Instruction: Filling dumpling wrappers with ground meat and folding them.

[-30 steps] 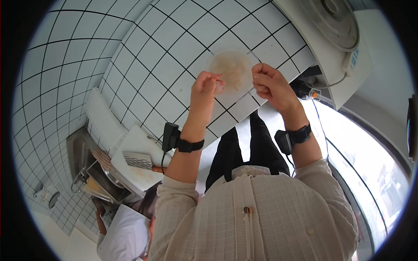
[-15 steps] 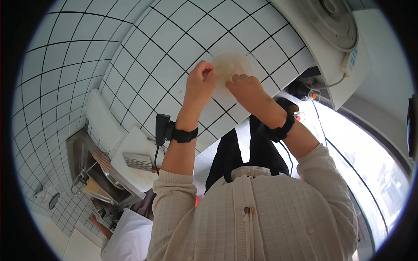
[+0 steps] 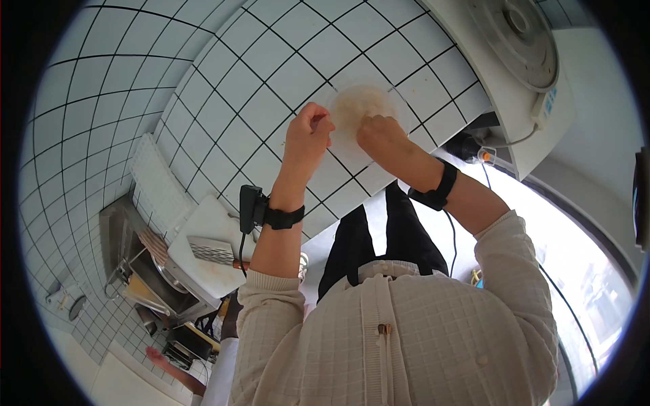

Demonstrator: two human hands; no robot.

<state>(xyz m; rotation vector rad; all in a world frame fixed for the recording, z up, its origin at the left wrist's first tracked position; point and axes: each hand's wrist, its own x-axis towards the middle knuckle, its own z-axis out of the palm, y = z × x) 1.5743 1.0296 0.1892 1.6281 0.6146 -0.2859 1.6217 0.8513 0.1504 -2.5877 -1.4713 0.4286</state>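
Observation:
On the white tiled counter [image 3: 271, 51] is a round translucent bowl [image 3: 401, 114] with pale beige, soft-looking contents [image 3: 359, 105]. My right hand [image 3: 382, 137] reaches over its near right side, fingers bent down and closed at the contents. Its fingertips are hidden, so what they grip does not show. Beside the bowl's left edge, my left hand [image 3: 309, 130] is raised with its fingers curled together. Anything inside that curl is too small to make out. Each of my wrists wears a black strap; the left one carries a black box with a cable.
At left, a white cutting board [image 3: 217, 274] bears a broad patterned metal blade [image 3: 211, 250]. Beyond it is a metal sink [image 3: 122, 227]. A co-worker's hand [image 3: 157, 356] shows lower left. Upper right, a large metal lid [image 3: 518, 44] tops a white unit beside a power strip [image 3: 544, 108].
My right hand has shifted slightly right, with its fingers lower at the contents. My left hand has moved slightly left. The co-worker at lower left has moved mostly out of view.

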